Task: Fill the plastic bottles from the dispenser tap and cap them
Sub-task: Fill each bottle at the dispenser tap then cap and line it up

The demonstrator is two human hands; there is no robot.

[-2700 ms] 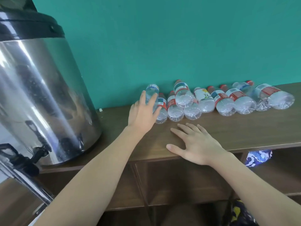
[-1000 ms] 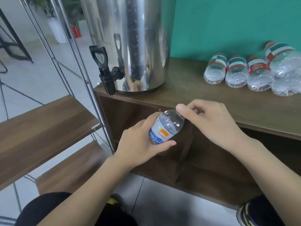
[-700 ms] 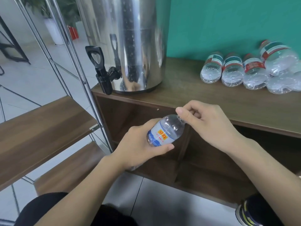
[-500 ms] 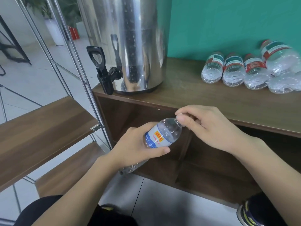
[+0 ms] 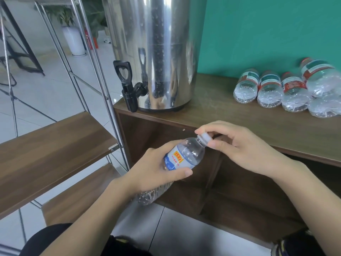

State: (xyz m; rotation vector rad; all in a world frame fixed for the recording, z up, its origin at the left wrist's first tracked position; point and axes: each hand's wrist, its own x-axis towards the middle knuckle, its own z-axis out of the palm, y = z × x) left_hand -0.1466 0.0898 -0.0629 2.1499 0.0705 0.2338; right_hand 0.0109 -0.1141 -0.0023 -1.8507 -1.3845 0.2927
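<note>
My left hand (image 5: pixel 149 172) grips a clear plastic bottle (image 5: pixel 186 156) with a blue and white label, tilted with its neck up and to the right, below the counter's front edge. My right hand (image 5: pixel 238 146) pinches the bottle's white cap (image 5: pixel 205 137) between thumb and fingers. The steel dispenser (image 5: pixel 155 50) stands on the wooden counter (image 5: pixel 212 109), its black tap (image 5: pixel 129 93) hanging over the counter's left end. Several more clear bottles (image 5: pixel 269 89) lie on their sides at the back right against the teal wall.
A metal-framed rack with wooden shelves (image 5: pixel 51 148) stands to the left, close to the tap. Open cubby compartments (image 5: pixel 230 185) sit under the counter. A potted plant (image 5: pixel 73 39) stands far back on the tiled floor.
My left hand took a bottle from the row and brought it down in front of the counter. My right hand came onto the cap, which now shows between its fingers.
</note>
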